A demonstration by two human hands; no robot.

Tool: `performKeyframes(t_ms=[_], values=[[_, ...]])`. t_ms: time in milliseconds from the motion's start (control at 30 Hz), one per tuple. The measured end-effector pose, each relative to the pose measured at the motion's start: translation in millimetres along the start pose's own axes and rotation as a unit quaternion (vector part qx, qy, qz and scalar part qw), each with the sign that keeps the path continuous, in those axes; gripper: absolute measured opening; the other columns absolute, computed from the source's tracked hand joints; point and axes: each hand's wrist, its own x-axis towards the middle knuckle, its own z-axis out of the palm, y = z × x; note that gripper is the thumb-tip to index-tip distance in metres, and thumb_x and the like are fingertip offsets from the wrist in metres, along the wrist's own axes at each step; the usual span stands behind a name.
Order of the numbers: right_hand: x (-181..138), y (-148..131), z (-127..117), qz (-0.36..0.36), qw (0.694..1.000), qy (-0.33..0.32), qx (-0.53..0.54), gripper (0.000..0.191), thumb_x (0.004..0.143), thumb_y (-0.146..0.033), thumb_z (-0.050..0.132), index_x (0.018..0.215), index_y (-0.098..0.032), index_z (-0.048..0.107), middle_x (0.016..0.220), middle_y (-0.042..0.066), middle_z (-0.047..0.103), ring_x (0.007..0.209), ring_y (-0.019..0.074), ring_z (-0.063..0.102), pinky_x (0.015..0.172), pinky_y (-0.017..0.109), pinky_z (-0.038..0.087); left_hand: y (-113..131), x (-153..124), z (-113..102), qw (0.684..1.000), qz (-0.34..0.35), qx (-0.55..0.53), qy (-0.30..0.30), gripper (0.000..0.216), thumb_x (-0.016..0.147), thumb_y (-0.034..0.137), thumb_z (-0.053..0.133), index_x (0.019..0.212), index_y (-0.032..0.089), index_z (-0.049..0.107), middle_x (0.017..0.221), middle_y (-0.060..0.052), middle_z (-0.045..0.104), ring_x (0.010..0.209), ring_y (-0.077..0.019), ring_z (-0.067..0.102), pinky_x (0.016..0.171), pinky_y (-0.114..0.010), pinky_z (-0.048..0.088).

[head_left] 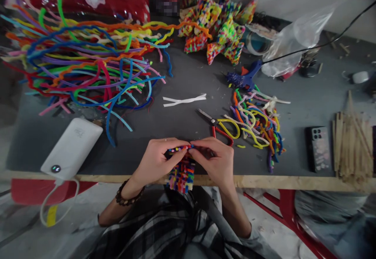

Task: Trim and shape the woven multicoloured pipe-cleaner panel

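At the table's front edge, a woven piece of multicoloured pipe cleaners (181,174) hangs down between my two hands. My left hand (158,155) pinches its upper edge, thumb against fingers. From the other side, my right hand (216,159) pinches the same edge at its right end, and the fingertips of both hands nearly meet. Part of the weave is hidden behind the thumbs. Just beyond my right hand lie scissors (219,124) with one yellow and one red handle, blades pointing left. Two crossed white strips (184,100) rest ahead of my hands.
Loose pipe cleaners (96,63) cover the back left. Woven star shapes (217,28) sit at the back, near a blue glue gun (243,76) with a black cord. Cut pipe-cleaner pieces (258,122), a phone (319,149) and wooden sticks (352,145) lie right; a white power bank (72,147) lies left.
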Motion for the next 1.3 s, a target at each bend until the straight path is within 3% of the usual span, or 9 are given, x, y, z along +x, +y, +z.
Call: performKeyframes(t_ms=[233,533,700,867,1000,1300], values=[[-2,-5,2,-0.055,0.998,0.03,-0.031,0.014,0.087,-0.015,0.082,0.095,-0.026,0.084,0.089,0.0,0.083,0.077,0.0162,0.077,0.071,0.031,0.064,1,2,-3,1.0,0.002,0.024,-0.014,0.017,0.101,0.027,0.069,0.105,0.025,0.086,0.1,-0.002,0.086,0.083,-0.0166,0.08,0.08,-0.025,0.061],[-4,1,3,-0.027,0.999,0.017,0.024,0.007,0.089,-0.019,0.08,0.092,-0.025,0.08,0.087,0.0,0.079,0.078,0.0167,0.074,0.072,0.031,0.06,2,3,2,0.999,0.035,0.024,-0.023,0.02,0.102,0.023,0.065,0.107,0.024,0.085,0.098,-0.003,0.085,0.082,-0.0156,0.079,0.077,-0.024,0.059],[-5,3,2,-0.027,0.998,0.03,0.047,0.019,0.091,-0.017,0.081,0.105,-0.029,0.083,0.1,0.001,0.08,0.088,0.017,0.075,0.078,0.033,0.061,3,4,6,1.0,-0.019,0.004,-0.007,0.012,0.096,0.024,0.072,0.098,0.023,0.085,0.093,-0.001,0.085,0.079,-0.0158,0.078,0.075,-0.024,0.058],[-8,3,0,-0.032,0.999,0.027,0.033,0.015,0.093,-0.018,0.083,0.102,-0.03,0.085,0.095,0.0,0.083,0.086,0.0171,0.077,0.08,0.033,0.064,0,6,-1,0.997,-0.07,-0.034,-0.029,0.013,0.097,0.031,0.074,0.098,0.024,0.085,0.09,0.001,0.084,0.078,-0.0149,0.077,0.069,-0.021,0.055],[-8,-2,1,-0.034,0.999,0.036,-0.012,0.023,0.094,-0.018,0.081,0.112,-0.031,0.084,0.097,-0.001,0.084,0.085,0.0172,0.078,0.082,0.034,0.065,0,7,-1,0.998,-0.061,-0.004,-0.023,0.015,0.098,0.029,0.071,0.094,0.022,0.083,0.085,0.002,0.082,0.074,-0.0128,0.073,0.066,-0.021,0.051],[-8,-6,9,-0.046,0.996,0.07,-0.02,0.018,0.092,-0.013,0.082,0.101,-0.029,0.084,0.095,-0.001,0.082,0.085,0.0162,0.077,0.081,0.032,0.064,2,6,5,0.998,-0.048,0.035,0.025,0.014,0.093,0.022,0.069,0.088,0.021,0.081,0.077,0.005,0.078,0.066,-0.0093,0.068,0.064,-0.019,0.047]])
